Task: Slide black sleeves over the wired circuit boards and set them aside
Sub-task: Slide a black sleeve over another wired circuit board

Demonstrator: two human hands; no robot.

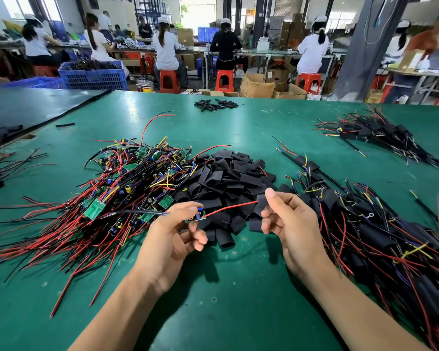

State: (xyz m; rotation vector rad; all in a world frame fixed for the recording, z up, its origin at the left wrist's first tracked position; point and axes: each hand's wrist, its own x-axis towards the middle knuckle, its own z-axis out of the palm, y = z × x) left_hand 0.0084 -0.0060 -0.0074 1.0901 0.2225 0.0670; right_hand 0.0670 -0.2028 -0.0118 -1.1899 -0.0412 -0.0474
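Surface [238,287]: bare-board tangle [127,183] left of centre, loose sleeve heap [228,183] centre, sleeved pile [380,231] toward right edge.
Your left hand [170,239], near front edge: fingers [185,207] clamped on small board [195,217]. Light, rigid, likely fragile; hold by edges.
Your right hand [292,229]: fingers [271,195] pinch sleeve [262,200]. Soft, collapses easily; grip lightly, keep mouth open.
Red wire [228,207] limp; feed by tip.

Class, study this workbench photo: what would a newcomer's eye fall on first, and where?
The tangle of red-and-black wired boards left of centre on the green table, beside a heap of black sleeves in the middle. In front, the left hand holds a small circuit board while the right hand pinches one sleeve at the end of its red wire.
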